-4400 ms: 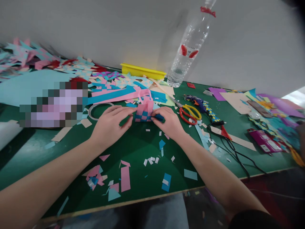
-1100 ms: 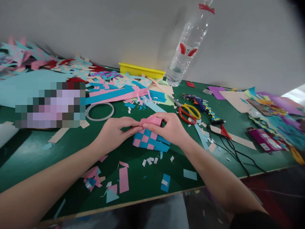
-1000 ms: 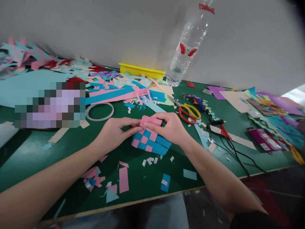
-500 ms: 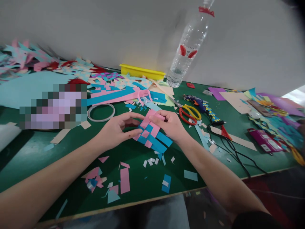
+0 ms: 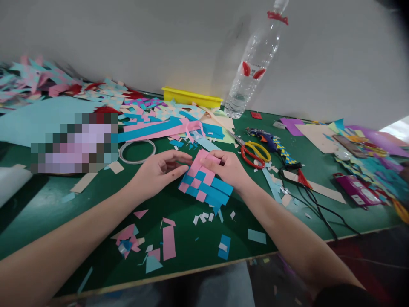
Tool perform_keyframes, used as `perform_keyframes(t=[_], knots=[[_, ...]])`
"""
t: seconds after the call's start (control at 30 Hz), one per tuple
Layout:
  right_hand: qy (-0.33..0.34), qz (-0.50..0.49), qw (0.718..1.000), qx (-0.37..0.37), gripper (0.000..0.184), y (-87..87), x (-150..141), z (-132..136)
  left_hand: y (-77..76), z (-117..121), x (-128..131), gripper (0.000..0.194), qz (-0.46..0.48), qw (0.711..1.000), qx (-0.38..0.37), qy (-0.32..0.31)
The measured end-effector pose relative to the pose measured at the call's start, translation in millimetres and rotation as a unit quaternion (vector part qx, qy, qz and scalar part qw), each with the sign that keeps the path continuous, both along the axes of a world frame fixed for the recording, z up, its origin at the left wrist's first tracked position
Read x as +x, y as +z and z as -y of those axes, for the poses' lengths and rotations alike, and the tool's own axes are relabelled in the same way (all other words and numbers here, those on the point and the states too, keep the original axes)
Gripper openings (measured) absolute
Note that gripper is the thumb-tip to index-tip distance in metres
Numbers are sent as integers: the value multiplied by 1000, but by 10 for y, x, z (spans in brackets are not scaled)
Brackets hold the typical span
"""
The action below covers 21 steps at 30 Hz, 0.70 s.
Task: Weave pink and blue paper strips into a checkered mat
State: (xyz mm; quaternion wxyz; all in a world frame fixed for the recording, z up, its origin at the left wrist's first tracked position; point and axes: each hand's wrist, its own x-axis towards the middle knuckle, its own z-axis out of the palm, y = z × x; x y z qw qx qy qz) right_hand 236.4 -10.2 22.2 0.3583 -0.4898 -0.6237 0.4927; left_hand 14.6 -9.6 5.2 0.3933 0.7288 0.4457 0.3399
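A woven piece of pink and blue paper strips (image 5: 200, 183) is tilted over the table in front of me, some of its blue strip ends loose on the right. My right hand (image 5: 225, 166) pinches its pink upper end, thumb on top and the other fingers behind. At the left edge is my left hand (image 5: 164, 166), fingers curved and spread from the thumb, with nothing visible between them. Its thumb tip lies close to the paper; whether it touches is unclear. Beyond my right hand lie red-and-yellow-handled scissors (image 5: 255, 153).
A roll of clear tape (image 5: 137, 152) lies left of my hands. Paper scraps (image 5: 169, 243) litter the green table (image 5: 105, 221). Behind stand a plastic bottle (image 5: 252, 68) and a yellow tray (image 5: 191, 99). Black cables (image 5: 315, 200) and a purple packet (image 5: 356, 189) lie to the right.
My left thumb has drawn back from the woven paper's face to its left edge. The paper has turned slightly and shows more of its weave. My right hand keeps its pinch.
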Motion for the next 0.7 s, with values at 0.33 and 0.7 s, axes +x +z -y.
perform_keyframes(t=[0.33,0.7], knots=[[-28,-34,999,11,37,-53,-59,14,-10,16,78,50,29,992,-114,-49],[-25,20,997,72,37,-100,-14,-56,-64,-25,64,47,66,975,-178,-118]])
